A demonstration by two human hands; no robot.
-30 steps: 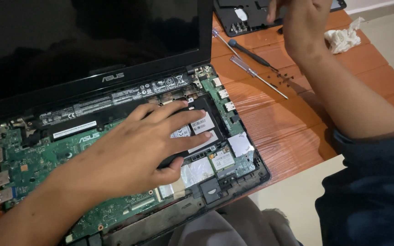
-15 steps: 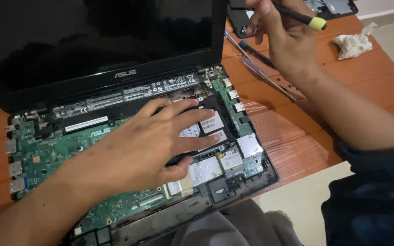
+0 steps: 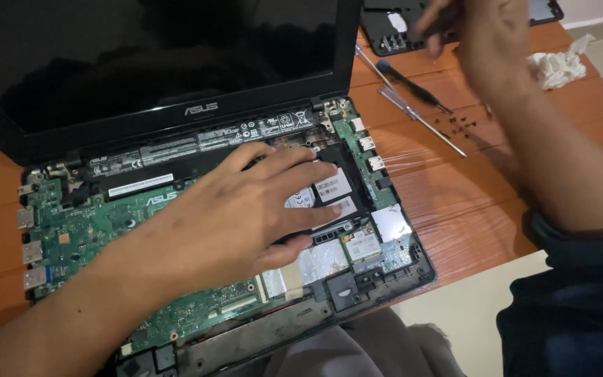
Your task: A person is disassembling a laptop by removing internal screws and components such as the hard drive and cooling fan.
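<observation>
Left hand (image 3: pixel 246 209) lay flat, fingers spread wide over the hard drive (image 3: pixel 329 188) in the opened laptop (image 3: pixel 197 307), gripping nothing, right hand (image 3: pixel 483 35) raised above the screwdrivers (image 3: pixel 413 105), blurred, its grip impossible to tell

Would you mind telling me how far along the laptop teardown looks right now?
The laptop is already opened: its green board is exposed and loose screws lie on the table. The left hand presses on the drive, which sits in its bay; the right hand is blurred.
</observation>
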